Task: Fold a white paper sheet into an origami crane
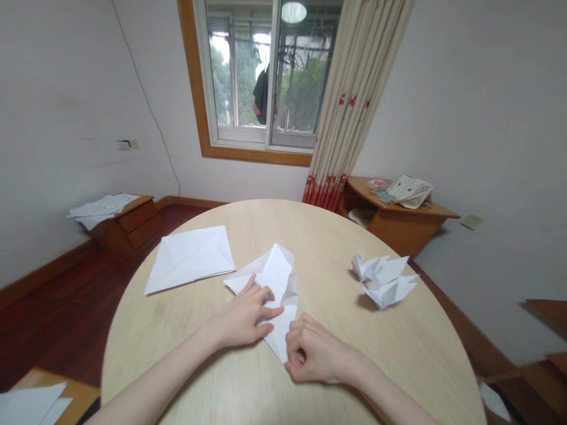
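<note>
A white sheet of paper (278,274), partly folded with creased flaps, lies on the round wooden table in front of me. My left hand (250,313) rests on its left and middle part, fingers spread and pressing it flat. At the paper's lower right edge is my right hand (316,348), its fingers curled in. The right thumb and forefinger close at the lower corner of the paper, and the fingertips are partly hidden.
A stack of white paper (192,260) lies at the table's left. Several folded paper figures (387,280) stand on the right. Beyond the round table (328,236) are a small drawer cabinet (139,224) and a corner shelf (398,230) with a cloth bag (410,192).
</note>
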`<state>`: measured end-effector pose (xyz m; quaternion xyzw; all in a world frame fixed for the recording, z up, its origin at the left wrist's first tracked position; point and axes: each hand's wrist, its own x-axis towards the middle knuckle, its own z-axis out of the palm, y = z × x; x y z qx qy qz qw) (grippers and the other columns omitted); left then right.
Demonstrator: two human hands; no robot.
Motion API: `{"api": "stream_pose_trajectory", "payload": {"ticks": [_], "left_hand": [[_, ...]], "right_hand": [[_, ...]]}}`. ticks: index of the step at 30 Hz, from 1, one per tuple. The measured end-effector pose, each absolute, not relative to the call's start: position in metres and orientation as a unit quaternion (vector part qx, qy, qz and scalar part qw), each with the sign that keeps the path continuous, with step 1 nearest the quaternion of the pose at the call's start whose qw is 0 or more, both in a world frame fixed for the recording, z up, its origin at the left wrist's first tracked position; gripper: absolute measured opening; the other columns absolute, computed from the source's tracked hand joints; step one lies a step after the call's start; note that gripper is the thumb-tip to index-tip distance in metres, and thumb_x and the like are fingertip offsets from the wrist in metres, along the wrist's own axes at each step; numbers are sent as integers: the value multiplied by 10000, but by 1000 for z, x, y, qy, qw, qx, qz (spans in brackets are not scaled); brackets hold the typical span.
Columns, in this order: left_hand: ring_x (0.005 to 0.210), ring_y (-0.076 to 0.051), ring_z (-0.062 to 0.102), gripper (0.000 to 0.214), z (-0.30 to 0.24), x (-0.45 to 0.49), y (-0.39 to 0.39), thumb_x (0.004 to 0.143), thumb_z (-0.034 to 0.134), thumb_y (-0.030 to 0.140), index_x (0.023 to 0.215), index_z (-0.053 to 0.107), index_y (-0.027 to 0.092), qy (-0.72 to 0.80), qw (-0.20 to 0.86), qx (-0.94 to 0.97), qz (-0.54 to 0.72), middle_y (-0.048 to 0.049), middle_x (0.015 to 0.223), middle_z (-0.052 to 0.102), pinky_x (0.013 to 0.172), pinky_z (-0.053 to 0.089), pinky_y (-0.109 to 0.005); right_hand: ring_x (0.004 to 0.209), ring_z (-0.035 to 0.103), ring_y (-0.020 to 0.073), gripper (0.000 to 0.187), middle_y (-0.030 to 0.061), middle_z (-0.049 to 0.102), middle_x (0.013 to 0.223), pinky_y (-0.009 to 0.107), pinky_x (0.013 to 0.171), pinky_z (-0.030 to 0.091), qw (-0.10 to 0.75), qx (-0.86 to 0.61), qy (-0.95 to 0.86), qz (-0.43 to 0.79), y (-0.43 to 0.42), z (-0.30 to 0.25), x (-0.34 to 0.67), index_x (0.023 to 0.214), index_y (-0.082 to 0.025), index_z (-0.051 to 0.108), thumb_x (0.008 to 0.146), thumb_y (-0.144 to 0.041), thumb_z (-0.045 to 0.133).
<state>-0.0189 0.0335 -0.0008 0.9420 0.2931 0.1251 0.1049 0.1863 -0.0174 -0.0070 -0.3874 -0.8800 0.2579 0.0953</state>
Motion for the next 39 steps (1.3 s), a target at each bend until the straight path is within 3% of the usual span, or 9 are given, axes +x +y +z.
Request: {"api": "stream_pose_trajectory", "payload": {"ticks": [14, 19, 23, 30, 35, 39], "left_hand": [[1083, -253, 520, 372, 1, -21, 33, 833, 632, 242, 1198, 631, 311, 301, 136, 936, 123, -61, 1122, 551, 1099, 138, -601], [1090, -266, 515, 394, 3, -23, 32, 825, 631, 234, 1202, 622, 347, 300, 141, 933, 139, -48, 1133, 562, 1089, 159, -605], [1100, -264, 522, 380, 4, -21, 29, 843, 606, 222, 1204, 616, 340, 308, 128, 933, 136, -46, 1163, 575, 1085, 184, -609], [1065, -236, 571, 169, -14, 0, 15, 898, 555, 323, 979, 676, 238, 365, 52, 904, 217, -44, 1153, 630, 1118, 204, -534], [1122, -270, 547, 329, -23, 10, 8, 790, 679, 451, 999, 620, 204, 394, 53, 886, 238, -73, 1192, 618, 1138, 113, -569], [1115, -274, 547, 384, -21, 11, 7, 757, 709, 461, 1013, 579, 207, 398, 69, 887, 225, -64, 1174, 622, 1132, 58, -597]], "right_hand": [[620, 492, 95, 334, -93, 462, 529, 264, 761, 361, 204, -392, -848, 294, -8, -13, 197, 483, -175, 452, 627, -97, 743], [665, 510, 121, 328, -62, 523, 572, 282, 721, 361, 258, -401, -858, 190, 2, -15, 204, 534, -185, 467, 767, -216, 695], [716, 501, 153, 292, -10, 574, 661, 312, 717, 348, 313, -420, -852, 25, 6, -15, 209, 626, -194, 533, 905, -278, 542], [891, 542, 193, 195, 51, 651, 926, 362, 840, 346, 367, -415, -826, -98, 9, -21, 211, 970, -207, 618, 971, -262, 431], [1029, 503, 224, 255, 69, 639, 1112, 375, 891, 344, 350, -418, -823, -161, 9, -23, 209, 1173, -237, 579, 951, -216, 455], [1163, 440, 244, 376, 71, 597, 1228, 399, 951, 307, 349, -412, -815, -209, 8, -23, 208, 1287, -270, 524, 921, -189, 503]]}}
